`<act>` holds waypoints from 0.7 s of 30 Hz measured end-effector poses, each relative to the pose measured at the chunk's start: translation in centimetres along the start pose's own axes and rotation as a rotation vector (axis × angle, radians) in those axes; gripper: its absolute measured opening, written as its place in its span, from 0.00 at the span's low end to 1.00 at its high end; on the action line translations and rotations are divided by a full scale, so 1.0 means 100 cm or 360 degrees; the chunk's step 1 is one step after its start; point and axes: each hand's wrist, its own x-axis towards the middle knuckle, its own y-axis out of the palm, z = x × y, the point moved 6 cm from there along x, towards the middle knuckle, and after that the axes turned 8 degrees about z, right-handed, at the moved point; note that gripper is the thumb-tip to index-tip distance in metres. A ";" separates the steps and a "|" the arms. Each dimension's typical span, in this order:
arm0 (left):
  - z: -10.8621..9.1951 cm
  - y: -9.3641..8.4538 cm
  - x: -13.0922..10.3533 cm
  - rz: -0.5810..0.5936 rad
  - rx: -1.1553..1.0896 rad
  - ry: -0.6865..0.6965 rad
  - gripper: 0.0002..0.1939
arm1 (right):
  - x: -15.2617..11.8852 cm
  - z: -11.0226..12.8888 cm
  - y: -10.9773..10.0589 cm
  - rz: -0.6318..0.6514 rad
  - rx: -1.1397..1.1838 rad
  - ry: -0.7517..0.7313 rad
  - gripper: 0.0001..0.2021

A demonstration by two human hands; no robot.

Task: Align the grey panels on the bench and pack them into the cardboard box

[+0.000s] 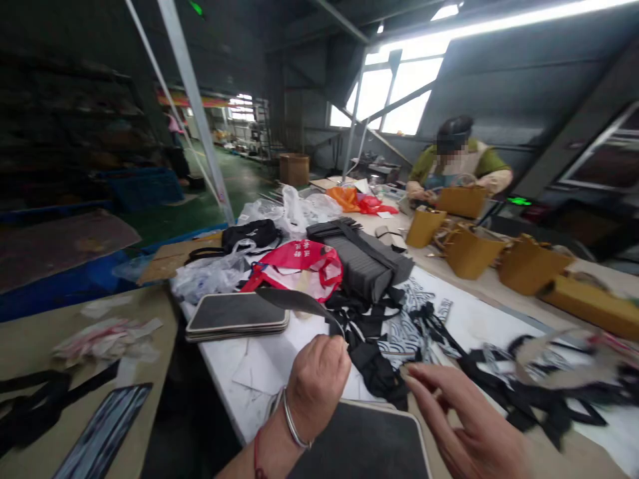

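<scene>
Gripping a dark strip [298,301], left hand [319,376] holds it up, presumably to clear the pale-edged panel [372,442]; right hand [464,409] pinches, contents unclear.

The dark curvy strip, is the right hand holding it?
No, the left hand holds the dark strip, apart from the right hand.

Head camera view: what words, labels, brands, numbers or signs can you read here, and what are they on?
No text reads clearly.
Red bag: white characters, too small and blurred to quote.
Black pouch: a small pale mark, too small to tell whether it is lettering.
Green glowing shape at the right: blurred, no word readable.
</scene>
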 end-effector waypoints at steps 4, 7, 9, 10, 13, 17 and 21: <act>-0.070 0.023 -0.009 0.0056 -0.0272 0.0257 0.08 | 0.012 0.028 -0.020 -0.0121 -0.0195 -0.0148 0.06; -0.109 0.033 -0.015 0.0114 -0.0378 0.0414 0.09 | -0.003 0.017 -0.032 0.0064 -0.0361 0.0035 0.05; -0.132 0.040 -0.018 0.0197 -0.0381 0.0504 0.08 | -0.018 0.002 -0.046 0.0185 -0.0453 0.0186 0.04; -0.143 0.044 -0.020 0.0234 -0.0383 0.0565 0.07 | -0.025 -0.006 -0.054 0.0241 -0.0496 0.0259 0.04; -0.182 0.054 -0.025 0.0272 -0.0400 0.0774 0.06 | -0.045 -0.030 -0.080 0.0442 -0.0604 0.0444 0.04; -0.238 0.064 -0.032 0.0325 -0.0467 0.0943 0.05 | -0.074 -0.055 -0.113 0.0609 -0.0812 0.0630 0.04; -0.276 0.072 -0.046 0.0515 -0.0760 0.0841 0.06 | -0.113 -0.073 -0.147 0.0461 -0.0997 0.0626 0.04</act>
